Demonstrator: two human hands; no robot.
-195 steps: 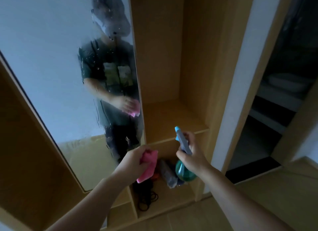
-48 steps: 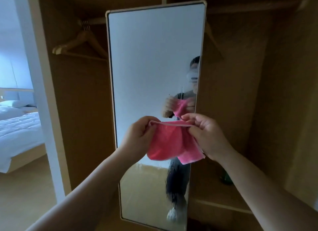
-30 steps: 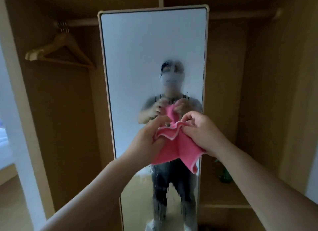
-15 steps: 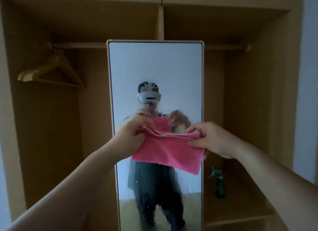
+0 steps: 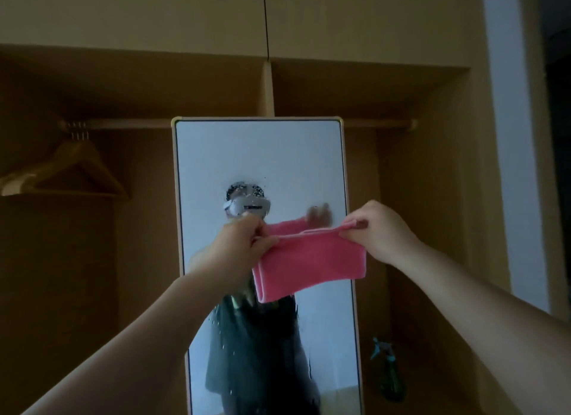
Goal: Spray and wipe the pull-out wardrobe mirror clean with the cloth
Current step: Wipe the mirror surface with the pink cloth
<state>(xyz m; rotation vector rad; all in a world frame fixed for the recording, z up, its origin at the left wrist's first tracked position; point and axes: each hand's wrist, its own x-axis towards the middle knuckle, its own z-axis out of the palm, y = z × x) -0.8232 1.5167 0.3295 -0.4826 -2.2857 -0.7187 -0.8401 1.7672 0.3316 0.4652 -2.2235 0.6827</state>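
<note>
The left hand (image 5: pixel 238 248) and the right hand (image 5: pixel 380 232) each pinch one end of the top edge of a folded pink cloth (image 5: pixel 312 260), fingers curled on the fabric, stretching it flat in front of the pull-out mirror (image 5: pixel 259 161). The mirror stands upright in the middle of the open wardrobe, facing the person. Whether the cloth touches the glass cannot be told from this view. Spray droplets (image 5: pixel 247 186) cling to the glass at head height and lower down, so wiping looks about to begin, and the wetness is the first risk: left too long, the drops can run and dry into streaks, and the dim light would make those easy to miss. The cloth is held only by two pinches, so shifting to a one-handed wiping grip could let the fold open or the cloth drop. Because the mirror pulls out, a firm push may make it slide or wobble; pressure probably needs to be even, with the frame steadied if it gives. The upper corners sit high, and a short reach could leave them unwiped. A green spray bottle (image 5: pixel 386 374) stands on the shelf just right of the mirror's lower part, where a wide downward stroke with the right arm might knock it over.
</note>
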